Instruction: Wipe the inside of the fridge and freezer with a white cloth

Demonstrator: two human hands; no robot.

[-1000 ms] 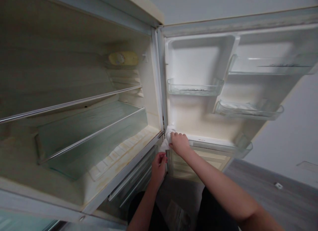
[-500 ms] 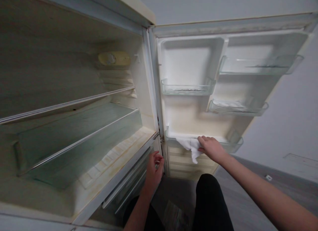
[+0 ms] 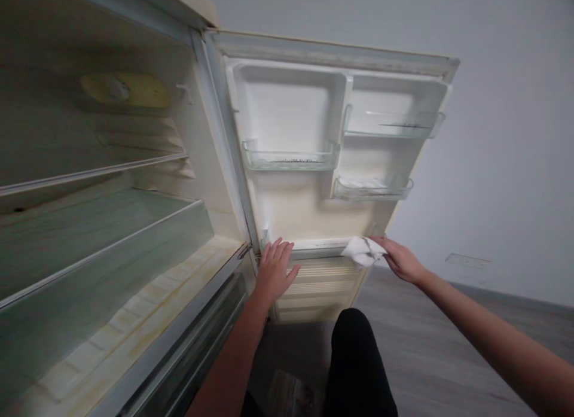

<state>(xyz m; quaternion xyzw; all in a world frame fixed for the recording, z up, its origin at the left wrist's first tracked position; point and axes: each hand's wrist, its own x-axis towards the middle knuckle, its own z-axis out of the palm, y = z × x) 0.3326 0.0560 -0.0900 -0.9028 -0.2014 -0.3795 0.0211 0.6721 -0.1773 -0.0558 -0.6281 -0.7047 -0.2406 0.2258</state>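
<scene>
My right hand (image 3: pixel 400 258) pinches a crumpled white cloth (image 3: pixel 362 251) at the right end of the lowest door shelf (image 3: pixel 320 248). Dark smudges show on the cloth. At that shelf's left end, near the hinge side, my left hand (image 3: pixel 275 270) is stretched out with its fingers apart and nothing in it. Whether its fingertips touch the shelf I cannot tell. Both hands are in front of the inner side of the open fridge door (image 3: pixel 291 210).
The fridge compartment on the left holds a glass shelf (image 3: pixel 89 172) and a clear drawer (image 3: pixel 134 255). Higher on the door are clear racks (image 3: pixel 291 160), one with a white item inside. My knee (image 3: pixel 359 357) is below, above the grey floor (image 3: pixel 417 321).
My right hand has carried the cloth outward along the shelf, toward the door's free edge. My left hand has risen to the shelf and spread its fingers. The view has turned right.
</scene>
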